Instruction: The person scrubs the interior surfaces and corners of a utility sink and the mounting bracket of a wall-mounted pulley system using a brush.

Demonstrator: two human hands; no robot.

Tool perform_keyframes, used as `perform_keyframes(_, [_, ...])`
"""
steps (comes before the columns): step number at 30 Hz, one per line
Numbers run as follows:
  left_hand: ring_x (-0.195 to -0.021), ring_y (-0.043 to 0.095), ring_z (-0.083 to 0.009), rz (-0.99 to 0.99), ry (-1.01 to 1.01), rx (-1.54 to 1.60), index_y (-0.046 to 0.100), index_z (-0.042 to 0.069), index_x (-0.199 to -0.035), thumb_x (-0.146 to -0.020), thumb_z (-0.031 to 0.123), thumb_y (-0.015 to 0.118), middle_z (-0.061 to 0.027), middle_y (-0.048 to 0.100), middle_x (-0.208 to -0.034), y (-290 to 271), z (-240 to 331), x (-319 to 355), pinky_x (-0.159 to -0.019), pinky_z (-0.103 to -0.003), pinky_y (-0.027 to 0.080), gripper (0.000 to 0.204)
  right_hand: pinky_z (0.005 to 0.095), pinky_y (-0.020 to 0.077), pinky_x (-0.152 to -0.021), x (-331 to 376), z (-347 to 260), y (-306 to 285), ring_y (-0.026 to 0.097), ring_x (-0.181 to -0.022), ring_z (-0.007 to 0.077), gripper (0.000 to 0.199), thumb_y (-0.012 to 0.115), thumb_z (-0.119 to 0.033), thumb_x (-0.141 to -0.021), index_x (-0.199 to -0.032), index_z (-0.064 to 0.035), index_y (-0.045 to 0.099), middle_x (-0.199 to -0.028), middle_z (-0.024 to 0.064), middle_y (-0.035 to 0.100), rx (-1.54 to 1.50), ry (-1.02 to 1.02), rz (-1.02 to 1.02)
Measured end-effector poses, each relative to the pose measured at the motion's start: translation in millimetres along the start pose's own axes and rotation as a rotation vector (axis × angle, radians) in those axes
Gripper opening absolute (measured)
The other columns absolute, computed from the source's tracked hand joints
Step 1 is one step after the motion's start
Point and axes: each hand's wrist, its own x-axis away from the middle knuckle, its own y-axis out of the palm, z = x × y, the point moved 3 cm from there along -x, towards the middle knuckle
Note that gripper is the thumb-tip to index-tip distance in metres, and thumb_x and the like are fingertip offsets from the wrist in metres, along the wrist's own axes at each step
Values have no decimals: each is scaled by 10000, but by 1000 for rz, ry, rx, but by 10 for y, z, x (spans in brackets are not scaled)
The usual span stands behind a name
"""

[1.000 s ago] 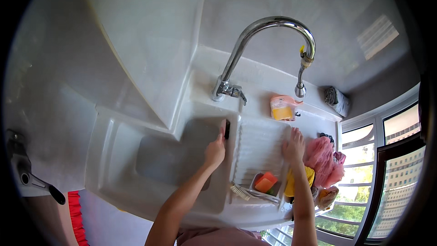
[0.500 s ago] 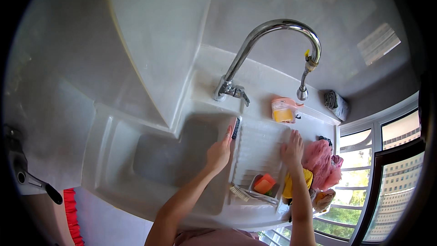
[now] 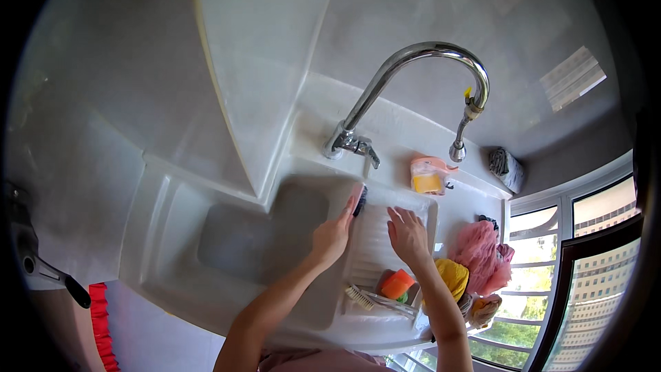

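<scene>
My left hand is closed round a scrub brush with a pale pink back and dark bristles. The brush is at the left edge of the ribbed white washboard, its bristles facing right. Over the washboard's right half is my right hand, fingers stretched out and nothing in them; I cannot tell whether it touches the ribs. At the washboard's near end, an orange sponge sits with something green in a small dish. Next to it lies a brush with pale bristles.
Left of the washboard is the sink basin. Behind, a chrome tap arches over the counter, above a pink container with a yellow block. Pink netting, a yellow cloth and a rolled grey cloth lie to the right.
My right hand has moved left, from the washboard's right edge to over its ribs. My left hand keeps hold of the scrub brush, which has hardly shifted.
</scene>
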Motion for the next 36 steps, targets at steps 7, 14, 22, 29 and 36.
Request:
perform_keyframes(7, [-586,605,-375,112,29,50,368,269,-1404,-967,285,413,-185,600,-632,106,-2,-107,-537,-479,464,439,442,316,-1055,-703,110,535,335,-1317,347,599,584,-110,-820,-1370,-22,367,-1425,172,355,3,-70,116])
perform_keyframes(14, [-621,620,-383,101,-87,99,369,224,-1404,-968,302,411,-184,630,-688,320,-411,-26,-562,-489,475,445,461,199,-1117,-748,148,657,244,-1375,335,668,532,-127,-820,-1429,-40,271,-1470,156,295,-34,-73,155])
perform_keyframes(22, [-592,606,-385,150,2,72,393,200,-1386,-969,301,414,-184,613,-657,66,-42,-51,-549,-490,468,430,463,182,-1123,-703,87,622,220,-1391,312,651,509,-148,-836,-1435,-62,268,-1483,138,280,-32,-38,129])
perform_keyframes(29, [-672,623,-395,37,-85,69,399,179,-1377,-983,316,360,-203,643,-747,279,-357,-13,-602,-508,477,420,453,172,-1128,-686,194,673,211,-1393,310,646,504,-151,-842,-1435,-62,265,-1485,137,273,5,-8,117])
perform_keyframes(36, [-671,616,-413,120,-110,97,444,172,-1339,-982,286,363,-208,630,-711,208,-375,-39,-598,-525,469,383,450,170,-1131,-708,124,658,209,-1394,305,656,504,-175,-843,-1439,-64,256,-1484,137,274,20,-19,107])
